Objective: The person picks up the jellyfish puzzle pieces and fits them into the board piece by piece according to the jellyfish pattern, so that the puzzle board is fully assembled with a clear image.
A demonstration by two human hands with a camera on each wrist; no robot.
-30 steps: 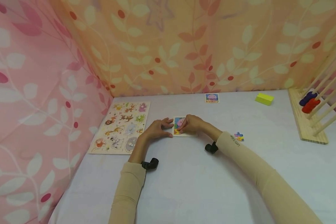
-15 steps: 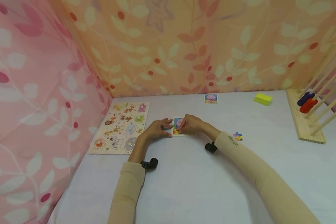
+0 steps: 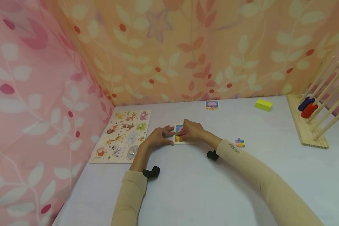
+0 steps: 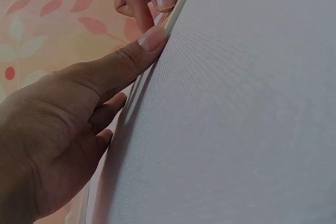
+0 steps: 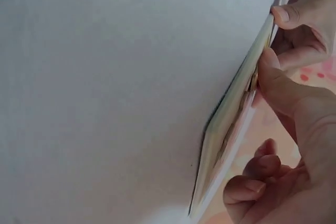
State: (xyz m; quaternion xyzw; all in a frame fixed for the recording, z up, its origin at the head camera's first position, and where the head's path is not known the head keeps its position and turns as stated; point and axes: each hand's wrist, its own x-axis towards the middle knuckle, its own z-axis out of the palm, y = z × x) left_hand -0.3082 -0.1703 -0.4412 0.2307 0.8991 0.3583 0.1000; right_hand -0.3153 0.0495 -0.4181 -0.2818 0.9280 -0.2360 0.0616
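Observation:
A small jigsaw puzzle board (image 3: 183, 142) with a light rim and a colourful picture lies on the table between the hands. The left hand (image 3: 157, 137) rests at its left side, thumb and fairly straight fingers touching the edge. In the left wrist view, its thumb (image 4: 152, 39) lies along the near rim. The right hand (image 3: 192, 130) covers the board's right part; its thumb and forefinger come together over the picture, seemingly on a puzzle piece mostly hidden beneath them. Its other fingers (image 5: 247, 187) curl in the right wrist view. A loose puzzle piece (image 3: 239, 143) lies near the right forearm.
An animal peg puzzle (image 3: 121, 135) lies left, partly behind the left wrist. Behind the board are a small jellyfish picture card (image 3: 212, 105) and a yellow block (image 3: 263, 105). A wooden peg rack (image 3: 308, 125) with red and blue pieces stands right. Patterned cloth walls enclose the back and left.
The head view has tipped slightly, so everything sits lower in it. The right hand's fingers have shifted a little on the board; the left hand stays at the edge.

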